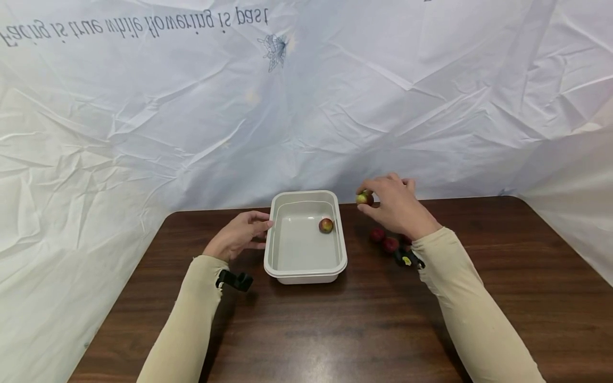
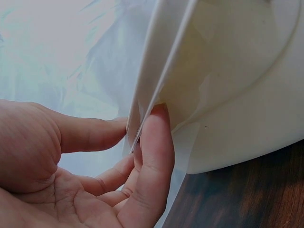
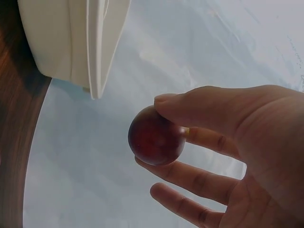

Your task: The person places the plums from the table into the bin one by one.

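My left hand (image 1: 241, 234) pinches the left rim of a pale grey plastic tub (image 1: 306, 263). In the left wrist view the thumb lies against one side of the rim and the index finger (image 2: 158, 142) against the other. Inside the tub, near its right wall, sits one small red-and-yellow apple (image 1: 326, 225). To the right of the tub, my right hand (image 1: 395, 205) holds another small apple (image 3: 156, 137) between thumb and fingers, raised above the table. Its skin is dark red with a yellow-green patch.
Several dark red round fruits (image 1: 390, 244) lie on the brown wooden table (image 1: 306, 330) below the right hand, partly hidden by the wrist and its black camera strap (image 1: 407, 258). A wrinkled white sheet (image 1: 306, 106) hangs behind the table and along its sides.
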The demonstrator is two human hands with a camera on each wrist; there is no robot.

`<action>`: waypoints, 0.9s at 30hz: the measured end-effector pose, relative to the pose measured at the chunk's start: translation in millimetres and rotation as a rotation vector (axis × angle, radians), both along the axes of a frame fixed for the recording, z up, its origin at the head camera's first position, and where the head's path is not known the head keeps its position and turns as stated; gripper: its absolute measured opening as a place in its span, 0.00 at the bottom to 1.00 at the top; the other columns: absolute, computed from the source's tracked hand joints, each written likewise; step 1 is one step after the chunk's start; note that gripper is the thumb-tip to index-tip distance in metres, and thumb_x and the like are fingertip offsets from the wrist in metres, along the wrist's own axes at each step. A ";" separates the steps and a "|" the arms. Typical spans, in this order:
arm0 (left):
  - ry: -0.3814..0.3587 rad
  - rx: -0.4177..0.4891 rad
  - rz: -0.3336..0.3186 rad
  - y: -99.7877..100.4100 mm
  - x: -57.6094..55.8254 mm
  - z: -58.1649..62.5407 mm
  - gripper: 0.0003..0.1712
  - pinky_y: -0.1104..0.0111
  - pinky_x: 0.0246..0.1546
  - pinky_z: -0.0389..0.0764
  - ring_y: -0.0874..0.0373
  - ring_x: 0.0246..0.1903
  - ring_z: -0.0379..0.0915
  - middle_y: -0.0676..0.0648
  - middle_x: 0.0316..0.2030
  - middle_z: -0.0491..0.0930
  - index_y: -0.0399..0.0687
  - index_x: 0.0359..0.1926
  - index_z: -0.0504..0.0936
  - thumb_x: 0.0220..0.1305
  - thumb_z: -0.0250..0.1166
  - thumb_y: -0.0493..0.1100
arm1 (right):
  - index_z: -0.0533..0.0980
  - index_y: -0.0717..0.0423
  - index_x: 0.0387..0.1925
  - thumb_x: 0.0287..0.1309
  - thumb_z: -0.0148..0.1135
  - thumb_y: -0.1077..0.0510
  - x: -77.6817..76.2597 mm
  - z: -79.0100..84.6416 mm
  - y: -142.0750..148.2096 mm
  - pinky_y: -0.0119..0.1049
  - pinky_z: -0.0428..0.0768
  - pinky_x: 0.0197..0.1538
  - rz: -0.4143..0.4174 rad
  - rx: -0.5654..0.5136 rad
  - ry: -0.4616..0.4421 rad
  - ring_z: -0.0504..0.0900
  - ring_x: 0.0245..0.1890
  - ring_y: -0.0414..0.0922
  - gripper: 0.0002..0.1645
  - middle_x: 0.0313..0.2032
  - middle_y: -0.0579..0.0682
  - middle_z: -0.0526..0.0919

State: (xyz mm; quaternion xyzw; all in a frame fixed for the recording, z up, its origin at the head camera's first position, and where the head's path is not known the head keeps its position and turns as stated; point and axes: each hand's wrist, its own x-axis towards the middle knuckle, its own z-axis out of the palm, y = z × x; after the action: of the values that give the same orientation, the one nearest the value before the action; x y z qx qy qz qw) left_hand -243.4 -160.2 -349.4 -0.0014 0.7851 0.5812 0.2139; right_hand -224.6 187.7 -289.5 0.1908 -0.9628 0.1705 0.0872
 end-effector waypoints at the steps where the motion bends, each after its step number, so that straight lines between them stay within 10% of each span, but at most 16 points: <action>1: 0.001 0.002 0.000 -0.1 -0.1 -0.2 0.25 0.59 0.50 0.88 0.51 0.49 0.79 0.38 0.57 0.77 0.39 0.69 0.67 0.78 0.57 0.45 | 0.82 0.47 0.48 0.66 0.68 0.51 0.9 0.2 -0.5 0.62 0.58 0.53 0.002 -0.002 0.001 0.72 0.56 0.60 0.11 0.44 0.49 0.86; 27: 0.001 0.013 0.000 0.0 1.2 0.5 0.25 0.57 0.51 0.87 0.50 0.48 0.79 0.37 0.57 0.76 0.38 0.69 0.67 0.79 0.56 0.44 | 0.82 0.47 0.48 0.63 0.71 0.53 11.9 -2.3 -22.9 0.62 0.58 0.57 0.110 -0.045 0.026 0.73 0.55 0.56 0.12 0.47 0.49 0.87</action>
State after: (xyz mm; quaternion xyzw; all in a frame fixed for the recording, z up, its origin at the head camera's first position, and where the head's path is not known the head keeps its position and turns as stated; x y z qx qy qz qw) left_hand -242.2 -160.2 -348.8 0.0001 0.7813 0.5865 0.2135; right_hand -212.8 164.8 -291.8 0.2434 -0.9456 0.1942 0.0947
